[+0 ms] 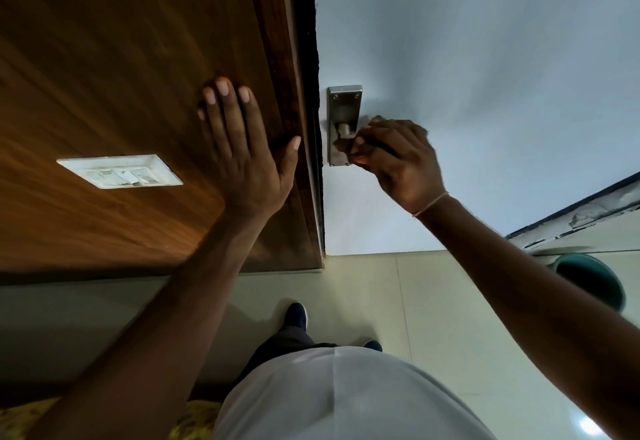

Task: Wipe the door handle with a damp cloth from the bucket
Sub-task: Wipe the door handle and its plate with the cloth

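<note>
A metal door handle plate point(343, 103) is screwed to the pale grey door point(485, 76). My right hand point(398, 159) is closed around the lever, pressing a small greyish cloth point(341, 143) against it; the lever itself is hidden under my fingers, and only a scrap of cloth shows by the spindle. My left hand point(242, 148) lies flat with fingers spread on the brown wooden panel point(121, 76) beside the door edge, holding nothing. A green bucket point(588, 277) stands on the floor at the right, partly behind my right forearm.
A white switch plate point(119, 171) is set in the wooden panel left of my left hand. Beige floor tiles point(415, 301) lie below, with my dark shoes point(296, 315) close to the door. A dark door-frame strip point(571, 211) runs at the right.
</note>
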